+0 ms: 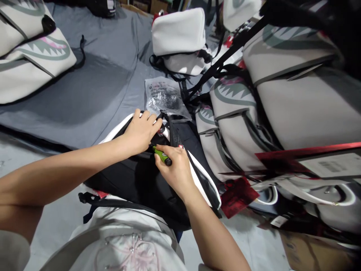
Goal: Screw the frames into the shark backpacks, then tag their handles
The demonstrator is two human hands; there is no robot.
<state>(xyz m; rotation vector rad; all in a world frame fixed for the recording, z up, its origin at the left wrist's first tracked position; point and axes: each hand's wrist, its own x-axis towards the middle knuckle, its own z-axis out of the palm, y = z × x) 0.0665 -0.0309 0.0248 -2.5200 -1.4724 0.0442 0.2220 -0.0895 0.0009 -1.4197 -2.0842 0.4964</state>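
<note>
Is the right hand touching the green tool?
Touching. In the head view, the right hand grips the green tool, its fingers wrapped around the handle.

My left hand covers the top edge of the black bag, so I cannot tell what my fingers press there. The tip of the green tool in my right hand disappears under my left palm. My own shirt hides the bag's near end at six o'clock. The contents of the clear plastic packet at twelve o'clock are too blurred to make out. At three o'clock, the printing on the white label is too small to read, and the stacked grey bags run off the frame.
</note>
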